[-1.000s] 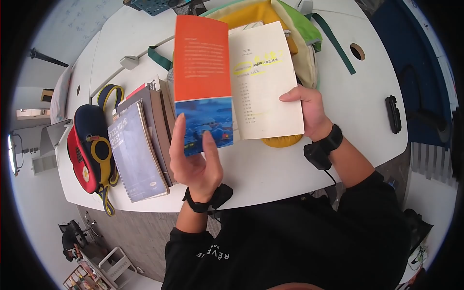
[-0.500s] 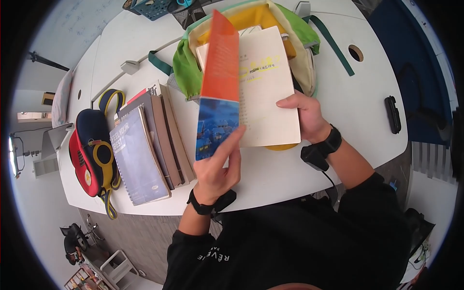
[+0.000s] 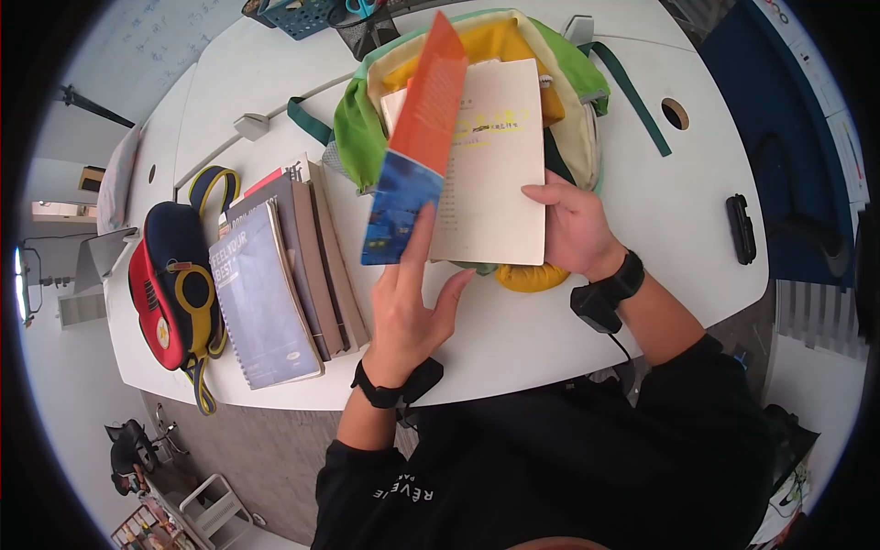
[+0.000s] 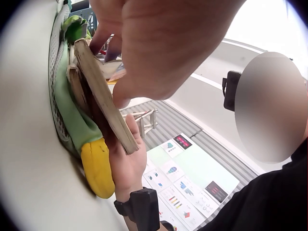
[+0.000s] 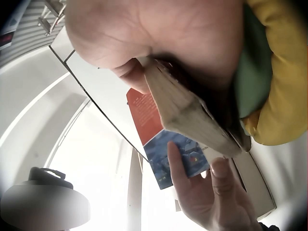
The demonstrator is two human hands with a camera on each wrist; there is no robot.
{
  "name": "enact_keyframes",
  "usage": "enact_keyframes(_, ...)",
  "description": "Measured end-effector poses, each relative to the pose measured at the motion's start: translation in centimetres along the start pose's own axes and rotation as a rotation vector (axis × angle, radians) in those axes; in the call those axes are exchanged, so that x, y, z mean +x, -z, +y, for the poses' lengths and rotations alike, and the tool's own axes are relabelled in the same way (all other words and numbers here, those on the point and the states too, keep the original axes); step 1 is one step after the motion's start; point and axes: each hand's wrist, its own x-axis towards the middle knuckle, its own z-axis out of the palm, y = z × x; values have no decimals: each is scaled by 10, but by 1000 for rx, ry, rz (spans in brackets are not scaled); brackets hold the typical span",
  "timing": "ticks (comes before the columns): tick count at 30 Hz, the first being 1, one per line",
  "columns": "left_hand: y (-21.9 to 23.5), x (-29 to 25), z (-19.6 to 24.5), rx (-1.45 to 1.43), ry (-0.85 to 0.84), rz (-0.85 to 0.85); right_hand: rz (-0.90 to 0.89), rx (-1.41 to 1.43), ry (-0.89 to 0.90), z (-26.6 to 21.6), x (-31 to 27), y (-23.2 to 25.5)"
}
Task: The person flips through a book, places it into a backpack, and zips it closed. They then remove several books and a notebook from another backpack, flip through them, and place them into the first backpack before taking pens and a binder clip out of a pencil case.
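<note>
My right hand [image 3: 582, 229] grips an open paperback book [image 3: 495, 202] by its right edge, thumb on the page and the other fingers behind. The page carries printed lines with yellow highlighting. On the left stands the book's orange and blue cover flap [image 3: 417, 156], partly turned over the page. My left hand [image 3: 403, 316] has its index finger straight against the flap's blue lower part, thumb held apart. In the right wrist view that index finger lies across the blue flap [image 5: 168, 156]. Beneath the book is an unzipped green and yellow backpack [image 3: 356, 128], partly hidden.
Left of the backpack, several thick books [image 3: 312, 247] lie beside a spiral notebook [image 3: 261, 298]. A red and navy bag [image 3: 165, 293] sits farther left. At the back are a blue basket [image 3: 302, 16] and a mesh holder [image 3: 367, 35]. A black case [image 3: 741, 229] lies at the right edge.
The cover flap has swung from lying open toward the page, with my left hand moving rightward against it. My right hand keeps its grip as the book shifts slightly left.
</note>
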Motion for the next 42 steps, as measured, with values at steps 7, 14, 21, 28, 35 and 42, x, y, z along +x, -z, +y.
enact_keyframes(7, -3, -5, -10, -24, 60, 106, 43, -16, 2, -2, 2, -2)
enact_keyframes(14, 1, -3, -9, -35, 36, 125, 16, -23, 23, 3, 8, 1)
enact_keyframes(21, 1, -1, -1, 54, 23, 94, 8, 22, 30, 3, 8, -2)
enact_keyframes(28, 4, -3, -1, 76, 4, 126, 29, 66, 16, 4, 8, 0)
enact_keyframes(35, 3, -4, -5, 49, 38, 100, 45, 112, 1, 2, 9, -1)
enact_keyframes(42, 5, -3, -2, 83, -2, 156, 40, 134, -6, 0, 8, -1)
